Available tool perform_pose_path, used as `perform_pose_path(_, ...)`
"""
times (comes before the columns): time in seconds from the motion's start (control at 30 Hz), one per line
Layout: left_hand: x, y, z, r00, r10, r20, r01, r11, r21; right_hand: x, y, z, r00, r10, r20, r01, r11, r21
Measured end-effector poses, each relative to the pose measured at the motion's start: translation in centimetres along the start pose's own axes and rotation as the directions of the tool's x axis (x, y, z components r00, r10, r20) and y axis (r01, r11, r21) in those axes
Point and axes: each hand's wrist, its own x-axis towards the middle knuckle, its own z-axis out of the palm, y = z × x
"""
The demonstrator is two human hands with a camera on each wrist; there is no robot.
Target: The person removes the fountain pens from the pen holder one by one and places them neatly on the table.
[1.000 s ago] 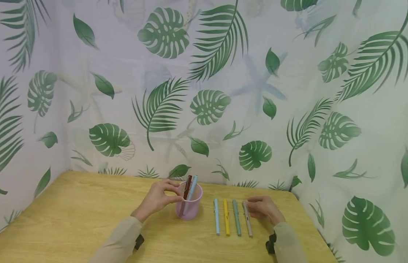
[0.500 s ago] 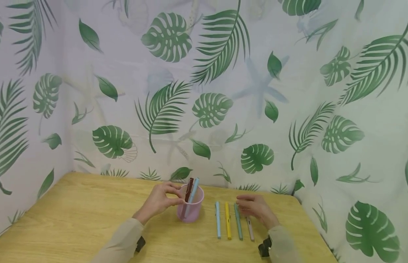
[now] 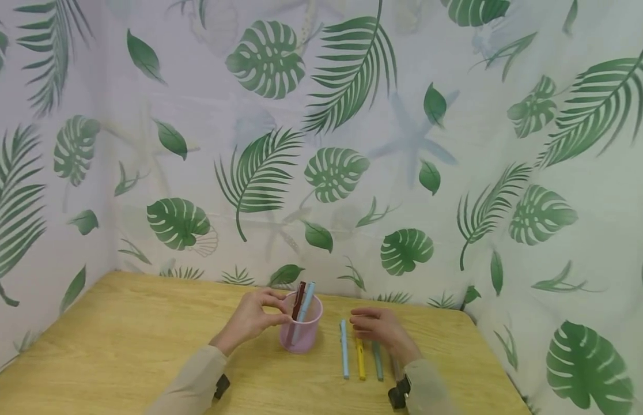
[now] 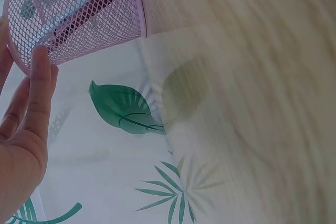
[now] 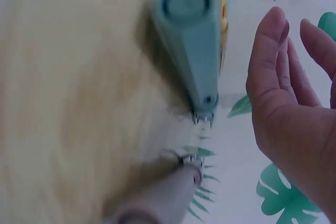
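Note:
My left hand (image 3: 251,317) pinches the rim of a pink mesh pen holder (image 3: 302,341) between thumb and fingers. Inside it lean a dark brown pen (image 3: 298,300) and a light blue pen (image 3: 307,305). To its right, a row of pens lies on the table: light blue (image 3: 344,353), yellow pen (image 3: 361,363), green pen (image 3: 378,364) and a greyish-pink pen (image 5: 157,198). My right hand (image 3: 386,331) hovers over the row, holding nothing, fingers loosely bent and apart from the thumb. It covers the upper parts of the yellow and green pens.
The wooden table (image 3: 161,323) runs back to a wall covering (image 3: 342,242) printed with green leaves, which also stands along both sides. A black wrist strap (image 3: 399,393) shows at the right sleeve, another strap (image 3: 222,386) at the left.
My right hand has moved left from beside the greyish-pink pen, across the green pen, to above the yellow one. My left hand stays at the pen holder's rim.

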Motion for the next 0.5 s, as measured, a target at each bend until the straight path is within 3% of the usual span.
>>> perform_pose_path(0.23, 0.2, 0.0, 0.0, 1.0, 0.013, 0.0, -0.013, 1.0, 0.012, 0.3, -0.5, 2.0, 0.998, 0.006, 0.055, -0.009, 0.998, 0.055)
perform_pose_path(0.5, 0.0, 0.1, 0.0, 0.999, -0.03, 0.012, 0.03, 0.999, -0.013, 0.5, -1.4, 3.6, 0.996, 0.02, 0.091, -0.028, 0.996, 0.081)
